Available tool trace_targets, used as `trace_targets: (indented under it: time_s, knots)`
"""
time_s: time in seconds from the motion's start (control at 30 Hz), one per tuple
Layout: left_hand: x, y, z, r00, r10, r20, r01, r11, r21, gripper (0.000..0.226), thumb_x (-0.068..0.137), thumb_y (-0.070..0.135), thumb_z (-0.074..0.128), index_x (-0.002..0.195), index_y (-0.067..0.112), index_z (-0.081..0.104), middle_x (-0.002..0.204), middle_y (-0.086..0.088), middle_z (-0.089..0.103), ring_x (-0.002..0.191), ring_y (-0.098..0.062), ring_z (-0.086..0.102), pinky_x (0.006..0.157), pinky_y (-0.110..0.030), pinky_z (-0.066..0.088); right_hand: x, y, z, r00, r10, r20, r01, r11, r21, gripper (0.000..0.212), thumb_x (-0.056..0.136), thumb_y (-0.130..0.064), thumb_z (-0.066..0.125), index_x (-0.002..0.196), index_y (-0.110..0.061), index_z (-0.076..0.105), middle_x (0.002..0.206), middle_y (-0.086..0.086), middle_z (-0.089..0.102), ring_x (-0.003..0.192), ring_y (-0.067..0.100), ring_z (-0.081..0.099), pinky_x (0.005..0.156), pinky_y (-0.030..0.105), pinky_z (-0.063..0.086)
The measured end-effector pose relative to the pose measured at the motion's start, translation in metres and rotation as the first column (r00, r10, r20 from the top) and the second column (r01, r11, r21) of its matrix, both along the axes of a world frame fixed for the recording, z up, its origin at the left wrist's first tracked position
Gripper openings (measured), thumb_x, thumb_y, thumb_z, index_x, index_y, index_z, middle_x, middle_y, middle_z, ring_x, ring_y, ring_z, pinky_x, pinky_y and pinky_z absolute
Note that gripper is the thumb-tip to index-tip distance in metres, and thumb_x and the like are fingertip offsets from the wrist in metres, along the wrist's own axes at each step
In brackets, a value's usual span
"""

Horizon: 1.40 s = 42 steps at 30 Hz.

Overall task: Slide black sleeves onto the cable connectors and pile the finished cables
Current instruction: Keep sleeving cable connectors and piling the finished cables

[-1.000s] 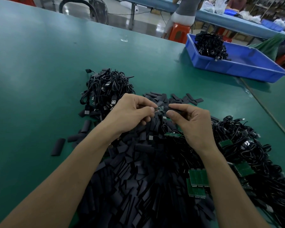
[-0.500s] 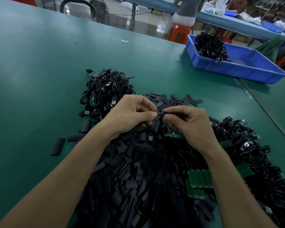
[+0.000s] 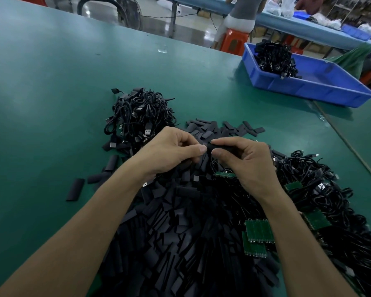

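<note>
- The green table [image 3: 51, 82] runs wide ahead of me. At its far right stands a blue bin [image 3: 298, 88] with a clump of black cables [image 3: 274, 58] in one corner.
- Nearest me lies the big heap of loose black sleeves [image 3: 180, 243], spilling across the table under both forearms.
- To my right sprawls the tangle of bare cables [image 3: 330, 202], with green boards [image 3: 258, 232] showing among them. I judge that most of the work is left.
- Ahead on my left sits a smaller pile of finished cables [image 3: 139, 116], as I take them to be, so a fair batch is done.
- My left hand [image 3: 169, 151] is curled. Its thumb and forefinger pinch the connector [image 3: 206, 144], of which only a metal glint shows.
- My right hand [image 3: 248, 161] pinches one sleeve [image 3: 223, 147] between thumb and forefinger, its mouth against that connector. It looks nearly home, but this cable is not yet piled.
</note>
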<state>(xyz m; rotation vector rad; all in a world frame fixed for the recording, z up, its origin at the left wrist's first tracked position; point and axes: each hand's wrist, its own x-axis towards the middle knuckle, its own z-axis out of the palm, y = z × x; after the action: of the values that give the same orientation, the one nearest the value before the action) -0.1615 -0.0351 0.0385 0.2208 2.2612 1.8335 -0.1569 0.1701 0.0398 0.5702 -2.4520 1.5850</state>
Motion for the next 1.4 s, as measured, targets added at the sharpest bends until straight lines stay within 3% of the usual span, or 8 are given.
trace_targets:
  time_s: [0.2,0.5,0.97,1.13,1.2,1.27,1.33,1.4]
  knots:
    - [-0.002,-0.001,0.001,1.0,-0.025,0.018,0.024,1.0,0.015,0.016,0.093,0.02,0.07,0.079,0.014,0.075,0.073,-0.004,0.075,0.06,-0.008,0.059,0.055,-0.017,0.047,0.002,-0.002,-0.004,0.996,-0.045,-0.076,0.043,0.999,-0.018,0.012,0.084,-0.03,0.073,0.094,-0.036,0.073,0.077,-0.009,0.074,0.065,0.011,0.069,0.067,0.027,0.059]
    - [-0.001,0.0,0.004,0.998,-0.051,-0.042,0.05,0.998,-0.032,0.015,0.093,0.018,0.069,0.079,0.016,0.075,0.074,-0.004,0.076,0.055,-0.007,0.053,0.051,-0.015,0.039,0.002,-0.003,-0.002,0.998,-0.004,-0.061,0.004,1.0,-0.009,0.02,0.082,-0.017,0.077,0.098,-0.03,0.074,0.082,-0.021,0.074,0.074,0.002,0.07,0.071,0.016,0.053]
    - [0.001,0.003,0.004,0.986,-0.087,-0.143,0.061,0.983,-0.174,0.022,0.096,0.019,0.066,0.077,0.012,0.075,0.044,0.011,0.052,0.036,-0.003,0.031,0.039,-0.013,0.024,0.002,-0.004,0.0,1.0,-0.02,0.007,0.02,1.0,0.0,0.018,0.081,-0.023,0.079,0.097,-0.032,0.076,0.084,-0.014,0.076,0.074,0.004,0.07,0.072,0.022,0.054]
    - [0.002,0.005,0.003,0.99,-0.043,-0.132,0.026,0.991,-0.129,0.023,0.094,0.026,0.068,0.076,0.018,0.078,0.063,-0.009,0.069,0.048,-0.018,0.049,0.049,-0.033,0.041,0.005,-0.009,-0.001,0.989,-0.142,-0.03,0.14,0.988,-0.067,0.034,0.08,-0.023,0.083,0.106,-0.038,0.07,0.083,-0.003,0.076,0.074,0.017,0.072,0.071,0.032,0.059]
    - [0.003,0.008,0.001,0.992,0.004,-0.129,-0.021,0.991,-0.129,0.022,0.094,0.031,0.069,0.076,0.021,0.078,0.075,-0.012,0.075,0.066,-0.036,0.065,0.068,-0.051,0.055,0.006,-0.013,-0.004,0.968,-0.249,-0.037,0.24,0.957,-0.166,0.033,0.078,-0.02,0.085,0.102,-0.036,0.069,0.08,-0.005,0.075,0.074,0.014,0.073,0.069,0.026,0.058]
    - [0.002,0.008,-0.001,0.988,0.052,-0.144,-0.077,0.981,-0.178,0.025,0.092,0.036,0.069,0.073,0.023,0.077,0.069,-0.002,0.074,0.06,-0.027,0.065,0.062,-0.041,0.057,0.006,-0.02,-0.006,0.949,-0.312,-0.036,0.296,0.927,-0.23,0.03,0.078,-0.016,0.085,0.095,-0.034,0.07,0.08,-0.009,0.075,0.075,0.009,0.073,0.07,0.02,0.056]
    - [0.002,0.008,-0.002,0.984,0.087,-0.157,-0.124,0.962,-0.245,0.029,0.092,0.041,0.069,0.069,0.025,0.075,0.054,0.01,0.065,0.041,-0.005,0.049,0.046,-0.02,0.043,0.007,-0.027,-0.009,0.936,-0.347,-0.058,0.325,0.916,-0.234,0.03,0.079,-0.013,0.084,0.093,-0.036,0.07,0.08,-0.015,0.075,0.077,0.007,0.072,0.073,0.018,0.056]
    - [0.002,0.008,-0.002,0.983,0.094,-0.158,-0.134,0.954,-0.269,0.032,0.092,0.042,0.069,0.066,0.025,0.073,0.045,0.012,0.055,0.036,-0.003,0.039,0.04,-0.014,0.032,0.008,-0.032,-0.011,0.928,-0.367,-0.063,0.34,0.904,-0.259,0.032,0.081,-0.011,0.082,0.095,-0.037,0.071,0.083,-0.019,0.075,0.081,0.007,0.073,0.077,0.022,0.059]
